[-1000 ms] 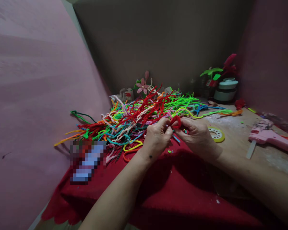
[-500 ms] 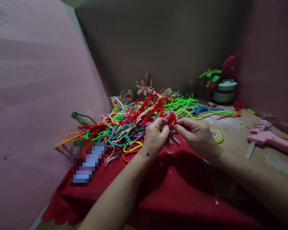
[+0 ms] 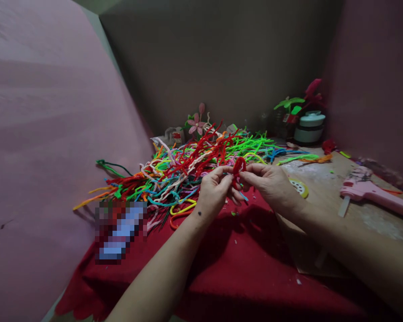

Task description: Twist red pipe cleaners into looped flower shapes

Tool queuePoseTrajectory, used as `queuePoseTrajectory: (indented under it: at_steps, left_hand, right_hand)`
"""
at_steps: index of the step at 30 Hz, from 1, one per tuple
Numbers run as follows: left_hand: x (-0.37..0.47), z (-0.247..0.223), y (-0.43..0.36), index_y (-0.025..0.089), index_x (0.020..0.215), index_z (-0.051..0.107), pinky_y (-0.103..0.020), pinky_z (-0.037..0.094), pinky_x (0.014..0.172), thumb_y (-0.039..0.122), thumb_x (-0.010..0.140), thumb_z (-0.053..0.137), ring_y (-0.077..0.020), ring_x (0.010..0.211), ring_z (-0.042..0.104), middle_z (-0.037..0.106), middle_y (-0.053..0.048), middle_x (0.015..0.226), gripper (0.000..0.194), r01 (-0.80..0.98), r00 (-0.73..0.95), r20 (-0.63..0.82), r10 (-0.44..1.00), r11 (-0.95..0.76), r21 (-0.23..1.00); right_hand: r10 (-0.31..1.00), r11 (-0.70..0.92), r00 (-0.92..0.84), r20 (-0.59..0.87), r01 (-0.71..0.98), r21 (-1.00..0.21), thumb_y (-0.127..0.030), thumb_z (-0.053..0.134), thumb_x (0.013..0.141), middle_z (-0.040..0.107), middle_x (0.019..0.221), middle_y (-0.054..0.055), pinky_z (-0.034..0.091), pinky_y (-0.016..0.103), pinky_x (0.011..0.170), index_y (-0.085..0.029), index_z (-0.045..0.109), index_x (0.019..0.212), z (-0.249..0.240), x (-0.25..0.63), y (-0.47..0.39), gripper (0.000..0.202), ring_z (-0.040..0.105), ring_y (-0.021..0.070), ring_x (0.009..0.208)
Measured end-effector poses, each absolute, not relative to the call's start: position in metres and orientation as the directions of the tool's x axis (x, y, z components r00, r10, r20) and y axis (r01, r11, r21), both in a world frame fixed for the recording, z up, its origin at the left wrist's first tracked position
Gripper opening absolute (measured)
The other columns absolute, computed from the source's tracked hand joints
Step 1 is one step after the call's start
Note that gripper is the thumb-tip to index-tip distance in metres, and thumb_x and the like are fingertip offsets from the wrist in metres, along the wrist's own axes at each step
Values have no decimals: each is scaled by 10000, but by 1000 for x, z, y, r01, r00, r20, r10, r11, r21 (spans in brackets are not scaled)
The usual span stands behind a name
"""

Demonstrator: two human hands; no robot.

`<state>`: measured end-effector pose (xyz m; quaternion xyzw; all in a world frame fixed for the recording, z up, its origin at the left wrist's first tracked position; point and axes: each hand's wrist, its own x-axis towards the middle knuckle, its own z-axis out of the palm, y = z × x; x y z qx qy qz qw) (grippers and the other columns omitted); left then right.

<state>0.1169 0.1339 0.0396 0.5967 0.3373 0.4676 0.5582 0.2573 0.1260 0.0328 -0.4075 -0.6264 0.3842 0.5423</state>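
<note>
A small loop of fuzzy red pipe cleaner (image 3: pixel 239 165) is held up between my two hands, over the front of the pile. My left hand (image 3: pixel 216 188) pinches its left side between thumb and index finger, with the other fingers curled below. From the right, my right hand (image 3: pixel 272 183) grips it with thumb and fingertips. Behind the hands spreads a tangled heap of pipe cleaners (image 3: pixel 188 165) in red, green, white, orange and blue. The fingertips hide part of the red piece.
Scissors with yellow and orange handles (image 3: pixel 182 207) lie left of my left wrist. To the right are a yellow tape roll (image 3: pixel 299 188) and a pink glue gun (image 3: pixel 372 190). A lidded pale green container (image 3: pixel 309 127) and pink flower (image 3: pixel 196 124) stand behind. Red cloth (image 3: pixel 242 268) covers the front.
The view has shifted slightly, moving the surroundings left. My hands still hold the red loop, which now stands taller between the fingers, and my left hand's lower fingers are more spread.
</note>
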Motion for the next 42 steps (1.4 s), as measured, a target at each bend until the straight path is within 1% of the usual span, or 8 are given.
queuePoseTrajectory:
  at_steps: [8,20,24,28,31,34,38,42]
  left_hand:
    - [112,38,139,147,915,461,-221,470,359,235,731,532,-137,406,588,590,18,576,216,-174,379,120,917,-57,983]
    - [115,40,135,132,832,459,-218,470,349,240,723,563,-119,380,566,579,19,559,185,-152,399,139,906,-84,985]
    - [112,39,139,145,910,457,-215,476,354,260,709,585,-127,400,579,594,15,578,264,-191,438,130,890,-50,980]
    - [113,40,138,157,1030,451,-213,471,349,301,702,607,-143,397,587,582,27,561,391,-134,462,87,883,-27,991]
    - [115,41,135,158,1078,435,-216,461,337,328,708,604,-153,391,586,577,32,539,440,-111,452,74,889,-26,993]
    - [115,42,134,139,1008,480,-216,452,325,348,703,608,-153,385,582,586,20,530,391,-60,429,52,902,-29,998]
    - [111,43,136,122,794,518,-200,441,328,350,704,602,-130,354,555,576,7,470,260,9,390,33,920,-40,999]
    - [107,44,139,127,750,502,-202,443,337,320,698,605,-126,355,552,560,15,444,224,4,377,34,926,-38,999]
  right_hand:
    - [931,363,8,364,63,-930,-283,544,769,565,574,-9,400,230,534,-136,606,723,32,258,127,166,496,93,525]
    - [930,364,-70,361,30,-931,-214,568,732,565,563,-22,374,206,498,-143,578,660,33,254,124,101,480,74,500]
    - [943,315,-105,316,-19,-949,-202,570,716,569,569,-23,377,212,495,-138,593,707,32,254,126,69,479,74,489]
    - [956,271,-73,285,-157,-950,-214,612,677,578,585,-26,424,236,530,-146,562,748,30,254,129,110,533,99,512]
    - [954,247,-117,276,-215,-945,-230,605,692,577,589,-24,439,247,542,-150,555,767,30,255,130,120,551,108,518]
    - [946,220,-187,266,-234,-947,-255,600,710,582,609,-14,435,243,541,-142,576,752,29,257,131,123,545,105,526]
    - [942,202,-199,269,-302,-932,-246,620,696,583,644,-21,437,229,560,-144,584,748,27,257,134,120,532,88,545]
    - [947,158,-230,225,-276,-948,-235,568,719,588,594,-12,430,234,552,-142,558,701,26,254,135,96,526,91,521]
